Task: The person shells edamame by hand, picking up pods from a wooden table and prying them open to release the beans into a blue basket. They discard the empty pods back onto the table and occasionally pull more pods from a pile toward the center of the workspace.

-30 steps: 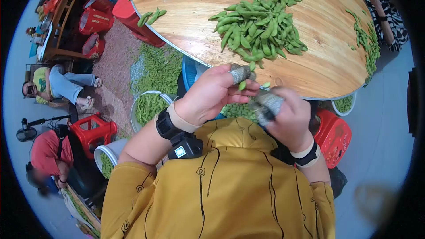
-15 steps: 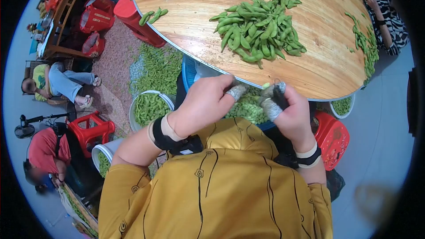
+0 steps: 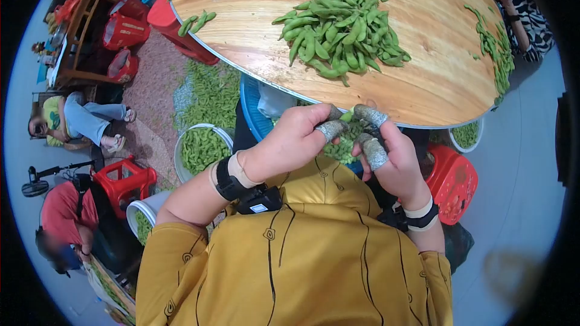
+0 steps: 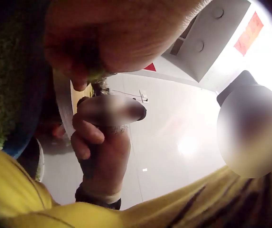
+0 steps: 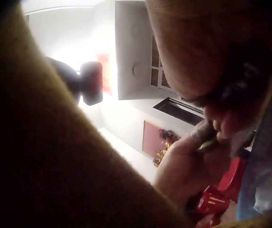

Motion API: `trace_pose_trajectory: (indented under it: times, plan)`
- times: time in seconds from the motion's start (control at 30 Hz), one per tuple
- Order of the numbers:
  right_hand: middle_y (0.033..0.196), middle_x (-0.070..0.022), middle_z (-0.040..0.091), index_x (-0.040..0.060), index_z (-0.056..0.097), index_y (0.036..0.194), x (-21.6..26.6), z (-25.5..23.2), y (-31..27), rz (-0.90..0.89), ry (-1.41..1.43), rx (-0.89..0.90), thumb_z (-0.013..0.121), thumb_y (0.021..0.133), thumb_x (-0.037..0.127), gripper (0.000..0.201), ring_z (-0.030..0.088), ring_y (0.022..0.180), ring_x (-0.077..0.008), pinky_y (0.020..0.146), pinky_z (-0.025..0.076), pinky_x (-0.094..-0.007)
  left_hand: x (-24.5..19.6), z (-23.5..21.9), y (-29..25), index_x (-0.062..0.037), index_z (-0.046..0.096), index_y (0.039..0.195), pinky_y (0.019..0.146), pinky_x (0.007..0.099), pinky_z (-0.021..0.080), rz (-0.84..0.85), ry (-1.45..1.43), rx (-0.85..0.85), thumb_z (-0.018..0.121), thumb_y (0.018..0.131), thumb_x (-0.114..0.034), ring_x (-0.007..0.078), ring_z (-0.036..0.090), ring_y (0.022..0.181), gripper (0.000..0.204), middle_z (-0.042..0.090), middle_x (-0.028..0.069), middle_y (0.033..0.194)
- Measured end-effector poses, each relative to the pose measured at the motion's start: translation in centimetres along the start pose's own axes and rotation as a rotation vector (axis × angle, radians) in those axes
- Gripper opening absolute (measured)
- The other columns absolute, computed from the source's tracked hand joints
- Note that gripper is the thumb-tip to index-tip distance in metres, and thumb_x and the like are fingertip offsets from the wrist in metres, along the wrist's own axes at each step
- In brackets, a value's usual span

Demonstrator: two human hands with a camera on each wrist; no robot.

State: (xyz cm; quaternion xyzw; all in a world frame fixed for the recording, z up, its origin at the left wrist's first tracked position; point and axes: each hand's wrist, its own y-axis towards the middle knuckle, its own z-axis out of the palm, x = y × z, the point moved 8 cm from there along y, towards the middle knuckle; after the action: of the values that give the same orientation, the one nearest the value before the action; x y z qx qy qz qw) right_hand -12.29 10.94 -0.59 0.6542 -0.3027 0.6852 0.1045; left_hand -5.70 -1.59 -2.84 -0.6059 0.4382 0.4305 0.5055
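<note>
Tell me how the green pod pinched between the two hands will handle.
The pod looks small and light. The left hand and right hand pinch it with wrapped fingertips, so it is probably slick. Curved pods in the pile suggest slight flex.

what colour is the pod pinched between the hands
Green; the pod shows best in the head view.

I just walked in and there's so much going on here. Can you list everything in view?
Pod: one, green, pinched between both hands' fingertips.
Pod pile: many, green, middle of the table.
Table: one, round, wooden.
Basin: one, blue, under the table edge.
Buckets: white, several with green pods, on the floor.
Stools: red, both sides of the person.
Other people: seated at left and top right.
Shirt: yellow.
Left hand: grey taped fingertips, pinching the pod.
Right hand: grey taped fingertips, pinching the pod.
</note>
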Motion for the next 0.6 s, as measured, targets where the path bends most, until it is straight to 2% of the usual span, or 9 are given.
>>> trace_pose_trajectory:
  times: [0.17, 0.23, 0.37, 0.43, 0.47, 0.5, 0.53, 0.57, 0.6]
  plan:
    - [0.08, 0.0006, 0.062, 0.0046, 0.051, 0.127, -0.2, 0.3, 0.5, 0.002, -0.015, 0.049, 0.048, 0.087, 0.001, 0.04, 0.052, 0.056, -0.0035, 0.048, 0.044, -0.0197, -0.1, 0.5, 0.3, 0.0002, 0.062, 0.104, 0.067, 0.0215, 0.045, 0.089, -0.006, 0.009, 0.049, 0.09, -0.002, 0.0054, 0.054, 0.076, 0.019, 0.063, 0.0004, 0.083]
    - [0.078, 0.0018, 0.061, 0.005, 0.051, 0.127, -0.3, 0.3, 0.7, 0.006, 0.018, 0.057, 0.047, 0.088, 0.002, 0.039, 0.051, 0.055, -0.0031, 0.047, 0.043, -0.0192, -0.5, 0.0, 0.3, 0.0005, 0.063, 0.102, 0.065, 0.0222, 0.045, 0.136, 0.15, -0.03, 0.048, 0.09, -0.001, 0.0058, 0.054, 0.074, 0.019, 0.063, 0.0003, 0.082]
    - [0.078, 0.0039, 0.059, 0.0065, 0.052, 0.128, -1.0, 0.6, 1.3, 0.074, 0.174, 0.129, 0.046, 0.089, 0.003, 0.039, 0.046, 0.053, -0.0013, 0.046, 0.036, -0.0168, -1.4, -0.4, 0.1, 0.0001, 0.064, 0.099, 0.063, 0.0226, 0.045, 0.163, 0.254, -0.033, 0.051, 0.091, -0.004, 0.0068, 0.055, 0.071, 0.016, 0.063, 0.0011, 0.082]
    - [0.078, 0.0041, 0.059, 0.0071, 0.052, 0.128, -1.4, 0.7, 1.5, 0.113, 0.237, 0.151, 0.046, 0.09, 0.003, 0.039, 0.044, 0.053, -0.0006, 0.046, 0.034, -0.016, 0.4, 0.0, 0.4, -0.0018, 0.062, 0.105, 0.057, 0.0245, 0.043, -0.016, -0.113, 0.067, 0.054, 0.092, -0.01, 0.0094, 0.053, 0.064, 0.018, 0.062, 0.0039, 0.079]
    - [0.08, 0.0035, 0.059, 0.0063, 0.054, 0.126, -1.6, 1.0, 1.5, 0.15, 0.425, 0.196, 0.048, 0.089, 0.003, 0.038, 0.047, 0.056, -0.0013, 0.049, 0.037, -0.0166, 0.7, -0.2, 0.5, -0.0018, 0.062, 0.105, 0.057, 0.0245, 0.043, -0.017, -0.113, 0.071, 0.054, 0.092, -0.01, 0.0094, 0.053, 0.064, 0.018, 0.062, 0.0039, 0.079]
    - [0.082, 0.0029, 0.06, 0.0056, 0.055, 0.125, -1.6, 1.5, 1.4, 0.186, 0.613, 0.242, 0.049, 0.088, 0.002, 0.037, 0.05, 0.059, -0.0021, 0.052, 0.041, -0.0173, 1.5, 0.4, 0.4, -0.0028, 0.06, 0.109, 0.054, 0.0238, 0.04, -0.126, -0.502, 0.148, 0.055, 0.092, -0.013, 0.0099, 0.051, 0.061, 0.021, 0.061, 0.0051, 0.077]
    - [0.082, 0.0029, 0.06, 0.0056, 0.055, 0.125, -1.9, 1.9, 1.5, 0.184, 0.614, 0.24, 0.049, 0.088, 0.002, 0.037, 0.05, 0.059, -0.0021, 0.052, 0.041, -0.0173, 2.0, 1.2, 0.2, -0.0037, 0.058, 0.113, 0.051, 0.0232, 0.037, -0.236, -0.889, 0.222, 0.056, 0.092, -0.016, 0.0103, 0.048, 0.058, 0.025, 0.06, 0.0062, 0.075]
    - [0.084, 0.0004, 0.062, 0.0045, 0.057, 0.122, -1.1, 1.4, 1.8, -0.029, 0.331, 0.144, 0.052, 0.087, 0.002, 0.035, 0.054, 0.063, -0.0046, 0.057, 0.044, -0.0195, 2.1, 1.2, 0.2, -0.0037, 0.058, 0.113, 0.051, 0.0232, 0.037, -0.236, -0.888, 0.223, 0.056, 0.092, -0.016, 0.0103, 0.048, 0.058, 0.025, 0.06, 0.0062, 0.075]
    - [0.086, -0.0021, 0.064, 0.0034, 0.059, 0.118, 0.0, 1.1, 1.8, -0.236, 0.044, 0.044, 0.055, 0.085, 0.001, 0.034, 0.057, 0.066, -0.007, 0.061, 0.047, -0.0217, 1.8, 1.8, 0.1, -0.0038, 0.056, 0.116, 0.05, 0.0222, 0.035, -0.236, -1.043, 0.297, 0.055, 0.092, -0.017, 0.0098, 0.047, 0.056, 0.027, 0.059, 0.0068, 0.074]
